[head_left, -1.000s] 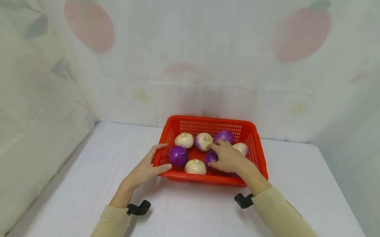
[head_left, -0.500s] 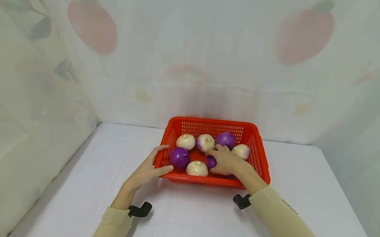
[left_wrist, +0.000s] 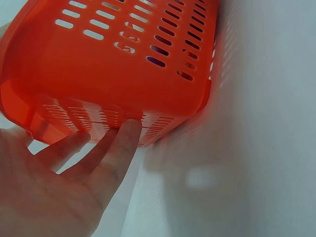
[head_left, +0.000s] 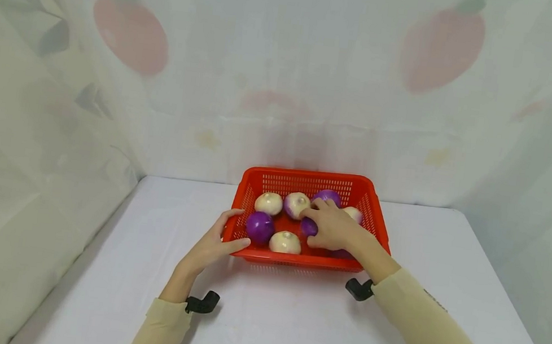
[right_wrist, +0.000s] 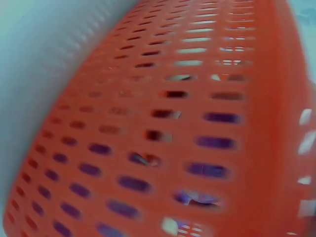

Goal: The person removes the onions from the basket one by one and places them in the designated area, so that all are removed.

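A red slotted plastic basket (head_left: pixel 286 259) holds several shiny round turnips, some showing purple and some white with a small stub. My left hand (head_left: pixel 208 245) holds the basket's front left corner, its thumb over the rim; in the left wrist view, the fingers (left_wrist: pixel 116 155) press the outer wall. Inside the basket, my right hand (head_left: pixel 333 227) curls its thumb and fingers round a purple turnip (head_left: pixel 309 227), which it partly hides. Close by lie a white-and-purple turnip (head_left: pixel 296 205), a white turnip (head_left: pixel 285 242) and another purple turnip (head_left: pixel 327 196) behind the hand.
Under the basket is a table with a white cover (head_left: pixel 279 325). A pale curtain (head_left: pixel 287 71) with fruit prints hangs behind it and at the sides. The right wrist view is blurred and filled by the basket's slotted wall (right_wrist: pixel 163 113).
The right hand's fingers have shifted slightly round the purple turnip, and the hand has moved a little to the right. The left hand stays on the basket corner.
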Tool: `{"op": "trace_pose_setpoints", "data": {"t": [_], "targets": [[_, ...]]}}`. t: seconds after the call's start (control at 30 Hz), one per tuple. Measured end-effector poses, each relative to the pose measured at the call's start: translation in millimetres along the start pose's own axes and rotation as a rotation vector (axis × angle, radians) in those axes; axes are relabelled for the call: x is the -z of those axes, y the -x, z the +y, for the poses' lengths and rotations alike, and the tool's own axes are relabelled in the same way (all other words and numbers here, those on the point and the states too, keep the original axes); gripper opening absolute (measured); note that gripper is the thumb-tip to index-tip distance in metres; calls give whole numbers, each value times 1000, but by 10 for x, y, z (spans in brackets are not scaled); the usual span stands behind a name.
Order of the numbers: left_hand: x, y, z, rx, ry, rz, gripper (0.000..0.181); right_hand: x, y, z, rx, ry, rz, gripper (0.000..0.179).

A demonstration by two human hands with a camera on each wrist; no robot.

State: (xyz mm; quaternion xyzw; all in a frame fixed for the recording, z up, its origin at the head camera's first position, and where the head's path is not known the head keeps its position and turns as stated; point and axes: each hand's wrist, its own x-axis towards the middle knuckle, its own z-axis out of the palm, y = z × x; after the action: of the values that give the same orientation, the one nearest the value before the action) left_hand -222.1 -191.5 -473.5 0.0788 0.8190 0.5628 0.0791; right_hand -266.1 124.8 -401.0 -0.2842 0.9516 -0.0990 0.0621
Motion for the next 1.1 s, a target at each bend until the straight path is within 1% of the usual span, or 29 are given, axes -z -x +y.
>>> {"op": "trace_pose_setpoints", "data": {"t": [0.27,0.37,0.6,0.77,0.87,1.0,1.1], "targets": [[21,22,27,24,-21,0,74,219,184,-12,55,66,65,57],[31,43,37,29,-21,0,75,297,261,5,71,60,80,55],[28,62,31,38,-17,2,74,461,434,126,78,74,138,51],[22,64,32,33,-15,9,74,591,512,221,85,66,183,49],[22,72,31,21,-5,14,75,659,544,297,74,75,196,49],[23,93,25,11,15,12,76,740,591,405,22,75,189,53],[16,92,21,11,11,7,75,797,621,493,-17,73,192,55]]}}
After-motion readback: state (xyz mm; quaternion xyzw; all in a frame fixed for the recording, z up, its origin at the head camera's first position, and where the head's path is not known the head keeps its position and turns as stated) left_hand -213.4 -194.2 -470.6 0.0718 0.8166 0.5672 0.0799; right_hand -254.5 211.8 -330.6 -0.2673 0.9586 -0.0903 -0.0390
